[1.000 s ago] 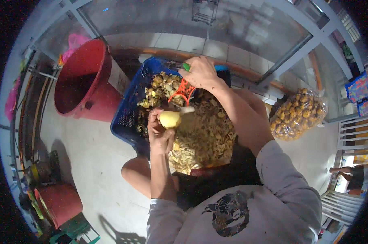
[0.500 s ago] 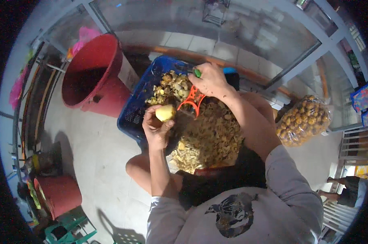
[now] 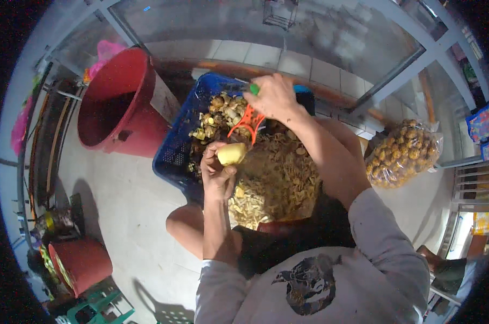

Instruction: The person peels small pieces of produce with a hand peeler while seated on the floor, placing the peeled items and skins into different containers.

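Note:
In the fingers of my left hand (image 3: pixel 216 175) is a peeled, pale yellow root that looks like a potato (image 3: pixel 232 154), its bare end toward the right. My right hand (image 3: pixel 277 99) is wrapped round the green handle of an orange peeler (image 3: pixel 248 120). The peeler's forked head points down at the potato's upper side; whether the blade touches it I cannot tell. Beneath both hands stands a blue plastic crate (image 3: pixel 170 141). Brown lumps and peelings (image 3: pixel 231 110) lie in its far left part, and a heap of pale and brown shavings (image 3: pixel 277 173) fills the near part.
A tall red bin (image 3: pixel 142 124) stands left of the crate. At the right is a clear bag of brown round roots (image 3: pixel 403 154). A smaller red bin (image 3: pixel 85 264) and a green stool (image 3: pixel 101 308) are at the lower left. Another person (image 3: pixel 449 275) is at the right edge.
The peeler and the potato have come closer together: my left hand shifted right, my right hand slightly left and up. The person at the right edge has changed position.

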